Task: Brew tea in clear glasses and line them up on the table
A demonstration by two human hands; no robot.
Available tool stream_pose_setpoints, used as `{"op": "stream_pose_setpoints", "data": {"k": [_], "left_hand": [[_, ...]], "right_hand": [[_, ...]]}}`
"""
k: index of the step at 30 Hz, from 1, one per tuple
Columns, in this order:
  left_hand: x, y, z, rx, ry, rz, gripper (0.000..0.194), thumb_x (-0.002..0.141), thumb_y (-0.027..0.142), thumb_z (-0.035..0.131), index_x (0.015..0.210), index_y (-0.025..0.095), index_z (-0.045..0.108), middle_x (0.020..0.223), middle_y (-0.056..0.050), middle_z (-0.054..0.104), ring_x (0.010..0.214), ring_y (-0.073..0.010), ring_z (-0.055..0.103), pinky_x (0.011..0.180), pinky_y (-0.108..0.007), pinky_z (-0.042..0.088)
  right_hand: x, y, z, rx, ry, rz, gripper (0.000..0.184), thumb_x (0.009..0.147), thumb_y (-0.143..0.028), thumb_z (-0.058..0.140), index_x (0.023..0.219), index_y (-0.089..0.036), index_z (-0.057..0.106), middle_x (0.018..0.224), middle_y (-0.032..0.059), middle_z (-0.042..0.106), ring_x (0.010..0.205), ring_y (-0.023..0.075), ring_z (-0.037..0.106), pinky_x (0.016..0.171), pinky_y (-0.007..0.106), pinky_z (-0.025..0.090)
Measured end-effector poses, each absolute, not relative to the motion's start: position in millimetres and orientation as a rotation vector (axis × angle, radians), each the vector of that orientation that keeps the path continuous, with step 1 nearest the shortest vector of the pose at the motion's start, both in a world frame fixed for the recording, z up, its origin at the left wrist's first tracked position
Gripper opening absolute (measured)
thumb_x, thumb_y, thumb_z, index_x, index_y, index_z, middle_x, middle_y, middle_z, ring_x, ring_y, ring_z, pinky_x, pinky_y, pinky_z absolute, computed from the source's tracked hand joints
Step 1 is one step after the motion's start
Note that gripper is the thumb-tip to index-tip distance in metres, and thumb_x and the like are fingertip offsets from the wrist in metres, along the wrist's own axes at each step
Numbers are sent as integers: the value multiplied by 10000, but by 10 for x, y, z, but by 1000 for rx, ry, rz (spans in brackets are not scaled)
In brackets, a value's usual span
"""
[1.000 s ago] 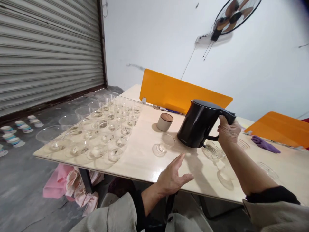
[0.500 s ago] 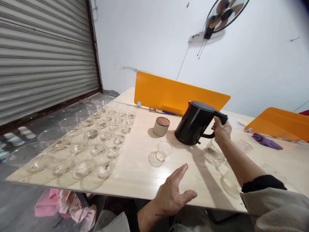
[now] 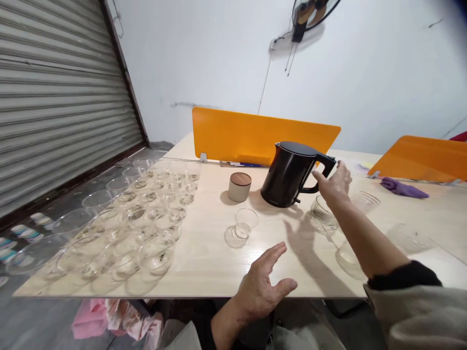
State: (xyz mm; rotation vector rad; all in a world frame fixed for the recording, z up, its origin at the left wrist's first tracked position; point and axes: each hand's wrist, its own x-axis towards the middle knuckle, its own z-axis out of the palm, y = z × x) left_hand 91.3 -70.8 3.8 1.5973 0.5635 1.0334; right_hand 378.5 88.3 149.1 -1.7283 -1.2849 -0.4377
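A black electric kettle (image 3: pixel 286 177) stands upright on the table, its handle toward the right. My right hand (image 3: pixel 334 183) is just beside that handle with thumb and fingers apart, holding nothing. My left hand (image 3: pixel 260 284) hovers over the table's front edge, open, thumb spread from the fingers. Beyond it stands a small clear glass (image 3: pixel 243 224). Behind the glass is a grey canister (image 3: pixel 239 188) with a wooden lid. Under my right forearm is a ribbed glass (image 3: pixel 323 214), and more clear glassware there is partly hidden.
Rows of clear glasses (image 3: pixel 156 257) cover the left of the table. Orange dividers (image 3: pixel 262 138) stand at the back. A purple cloth (image 3: pixel 403 188) lies at the right. Pink fabric (image 3: pixel 91 318) is below the front edge.
My right hand has let go of the kettle handle and opened. The kettle, tilted before, now rests upright. My left hand stays open in about the same place; the view has shifted slightly.
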Motion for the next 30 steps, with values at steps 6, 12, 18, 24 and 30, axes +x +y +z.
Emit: {"op": "stream_pose_setpoints", "data": {"k": [6,12,18,24,30], "left_hand": [[571,-768,242,1635,484,1253,317,915,317,719,1218,227,736,1169,-104,766,1045,-243,730,910,-365,617],[182,-446,195,1283,1091,1521,407,958,357,652,1338,220,606,1305,-125,700,1173,-248,687,1051,-450,550],[274,-127,-66,1383,1095,1295,716,929,304,643,1579,179,369,1669,-177,351,1527,-326,372,1239,-496,361],[344,-98,-202,1610,1127,1228,742,934,242,607,1617,209,319,1675,-125,355,1519,-300,392,1231,-464,388],[336,-183,-170,1632,1117,1232,736,942,234,593,1617,173,305,1625,-170,430,1457,-281,487,1201,-459,432]], "right_hand": [[3001,-125,769,-1469,-1677,-315,665,968,-507,574,1530,-183,428,1497,190,534,1393,367,471,1152,603,361],[2700,-227,138,-1537,-1826,317,582,953,-488,591,1490,-272,524,1429,151,615,1320,352,570,1075,556,489],[2483,22,167,-1423,-2024,447,592,911,-423,616,1476,-255,559,1468,142,608,1354,364,535,1110,552,448],[2364,105,137,-1376,-2057,439,526,896,-305,586,1420,-259,607,1361,122,683,1266,338,597,1083,516,457],[2331,74,158,-1347,-2043,473,517,902,-318,565,1401,-193,614,1323,153,696,1253,334,602,1091,495,432]]}}
